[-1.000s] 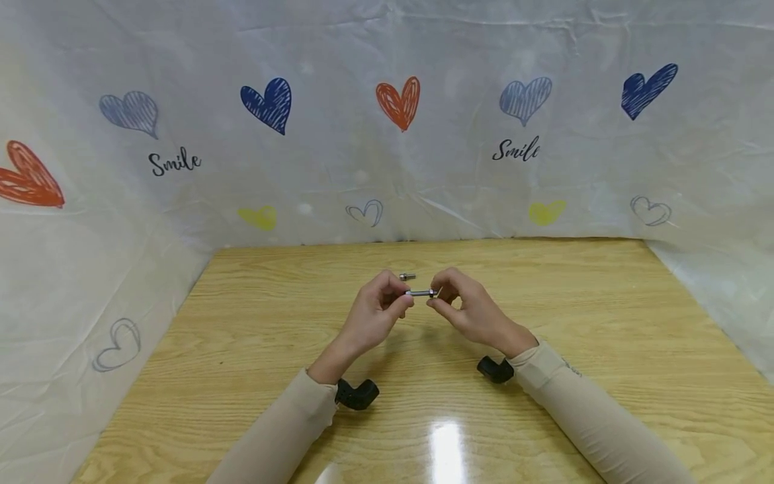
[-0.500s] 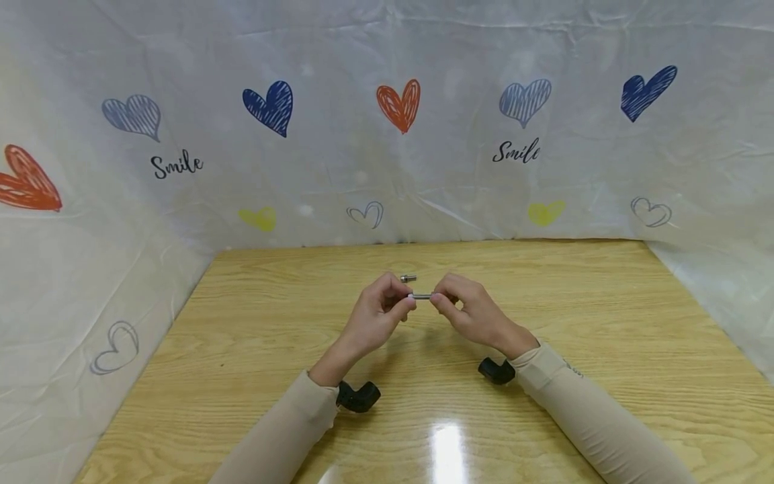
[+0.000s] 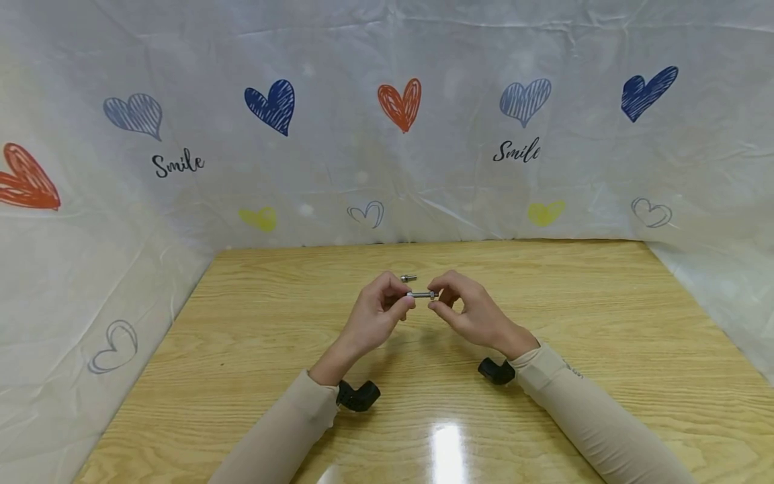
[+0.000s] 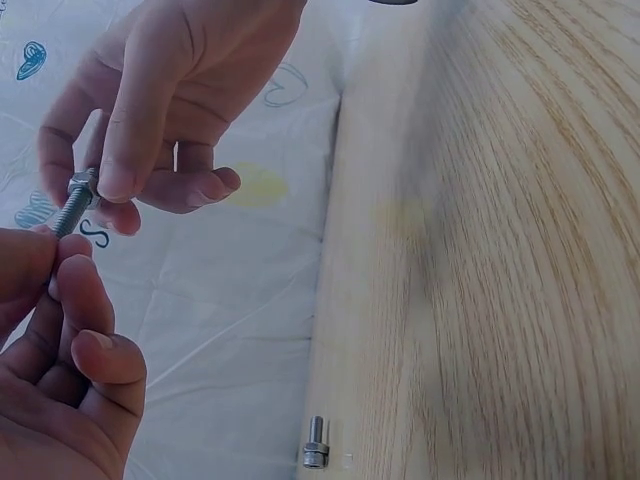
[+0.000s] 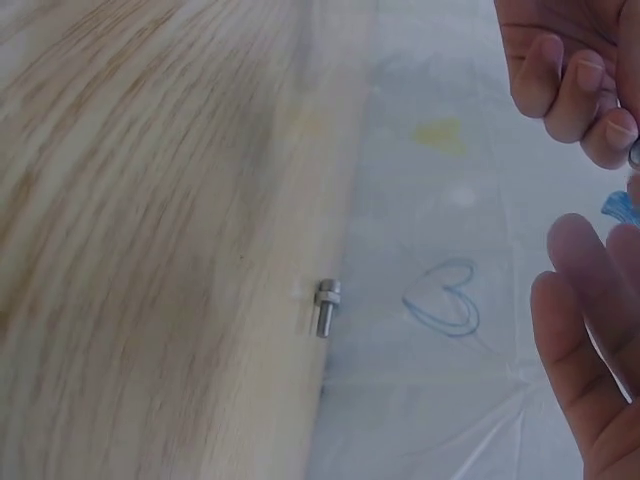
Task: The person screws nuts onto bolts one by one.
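Note:
My left hand (image 3: 377,312) pinches a metal bolt (image 3: 420,294) by its head, between thumb and fingers, and holds it level above the table. A hex nut (image 4: 84,186) sits on the threads near the bolt's far end. My right hand (image 3: 474,316) has its thumb and index finger curled around this nut; in the head view the nut shows between the two fingertips. In the left wrist view the right thumb lies right at the nut's edge. The left fingers hide the bolt's head.
A second, shorter bolt (image 3: 408,277) with a nut by its head lies on the wooden table (image 3: 290,296), just beyond my hands. Behind the table hangs a white sheet (image 3: 326,161) printed with hearts.
The right thumb and index finger closed over the nut half a second ago and now stand slightly apart, so the nut shows again. The left hand keeps its pinch on the bolt.

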A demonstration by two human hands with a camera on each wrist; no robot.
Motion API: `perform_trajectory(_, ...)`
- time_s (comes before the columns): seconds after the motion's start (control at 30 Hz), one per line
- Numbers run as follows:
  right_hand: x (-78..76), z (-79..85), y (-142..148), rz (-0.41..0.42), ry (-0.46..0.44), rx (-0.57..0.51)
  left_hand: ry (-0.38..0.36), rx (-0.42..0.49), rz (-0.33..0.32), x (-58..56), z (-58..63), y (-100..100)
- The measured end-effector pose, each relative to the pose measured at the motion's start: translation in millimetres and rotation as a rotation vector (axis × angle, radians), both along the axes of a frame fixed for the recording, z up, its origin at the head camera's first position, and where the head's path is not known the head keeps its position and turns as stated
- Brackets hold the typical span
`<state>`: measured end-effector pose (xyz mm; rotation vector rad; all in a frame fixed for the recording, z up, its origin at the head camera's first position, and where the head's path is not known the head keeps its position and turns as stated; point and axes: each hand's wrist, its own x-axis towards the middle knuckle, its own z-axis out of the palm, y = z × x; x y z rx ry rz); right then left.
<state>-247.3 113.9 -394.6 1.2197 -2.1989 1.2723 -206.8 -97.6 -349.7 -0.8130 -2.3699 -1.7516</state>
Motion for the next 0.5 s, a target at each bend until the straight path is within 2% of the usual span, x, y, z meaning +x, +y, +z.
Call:
perform_trajectory(0.3, -3.3, -1.2, -1.0, 0.012, 0.06, -0.012, -0.001, 0.02, -0.019, -0.4, -0.6, 0.4)
perform_trajectory(0.5, -3.1, -1.2, -1.1, 0.003, 0.028, 0.004, 0.003, 0.016, -0.025, 0.6, -0.8, -0.3)
